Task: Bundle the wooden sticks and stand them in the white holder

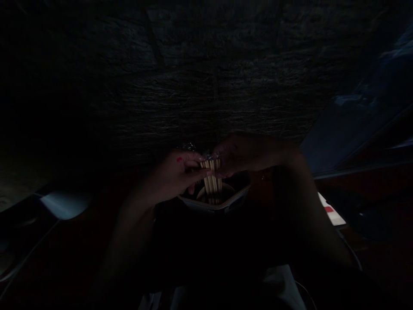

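Note:
A bundle of pale wooden sticks point(213, 189) stands nearly upright in the middle of the head view. My left hand point(179, 174) is closed round it from the left, its thumb lying across the front near the upper ends. From the other side my right hand point(238, 157) grips the bundle too, its fingertips partly in shadow. Crinkled clear plastic point(188, 147) shows at the fingers and round the tops of the sticks. Beneath the hands is an open container point(226, 206) with a pale rim, and the lower stick ends overlap a round shape inside it. A red spot marks my left hand.
The scene is very dark. A rough stone-like wall point(200, 86) rises behind the hands. At the right stands a bluish-grey panel point(335, 133), with a white and red item point(332, 211) below it. A pale object point(66, 202) and a thin cable lie at the left.

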`<state>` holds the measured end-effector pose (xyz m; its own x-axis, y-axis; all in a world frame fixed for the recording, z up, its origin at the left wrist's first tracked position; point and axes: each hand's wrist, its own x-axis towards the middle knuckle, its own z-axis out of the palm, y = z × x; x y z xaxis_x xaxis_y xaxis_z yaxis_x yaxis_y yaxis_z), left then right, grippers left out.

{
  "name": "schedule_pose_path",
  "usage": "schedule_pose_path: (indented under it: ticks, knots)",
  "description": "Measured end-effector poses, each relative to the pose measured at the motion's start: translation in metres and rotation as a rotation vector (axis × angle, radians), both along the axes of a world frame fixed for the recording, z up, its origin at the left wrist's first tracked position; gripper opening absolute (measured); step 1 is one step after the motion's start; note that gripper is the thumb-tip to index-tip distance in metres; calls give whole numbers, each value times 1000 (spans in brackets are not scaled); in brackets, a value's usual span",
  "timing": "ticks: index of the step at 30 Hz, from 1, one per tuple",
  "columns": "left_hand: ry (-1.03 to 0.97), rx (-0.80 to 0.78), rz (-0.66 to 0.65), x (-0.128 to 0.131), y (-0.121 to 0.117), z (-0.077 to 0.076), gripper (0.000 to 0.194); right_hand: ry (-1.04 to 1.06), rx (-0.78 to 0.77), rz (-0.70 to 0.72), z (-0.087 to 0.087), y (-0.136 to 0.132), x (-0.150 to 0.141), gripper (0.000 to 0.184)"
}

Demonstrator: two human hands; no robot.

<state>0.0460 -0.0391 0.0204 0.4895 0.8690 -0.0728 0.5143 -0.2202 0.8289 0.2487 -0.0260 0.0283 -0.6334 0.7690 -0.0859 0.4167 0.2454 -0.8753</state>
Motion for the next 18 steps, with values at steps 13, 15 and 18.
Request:
schedule_pose_path:
  ticks: [13, 15, 18]
  knots:
    - [-3, 32, 4, -5, 2, -2, 14, -172, 104, 38, 1, 1, 9, 28]
    - [-16, 42, 14, -4, 1, -2, 15, -164, 103, 35, 1, -1, 12, 31]
    - [-8, 47, 3, -5, 1, -2, 14, -125, 100, 28, 3, -6, 15, 28]
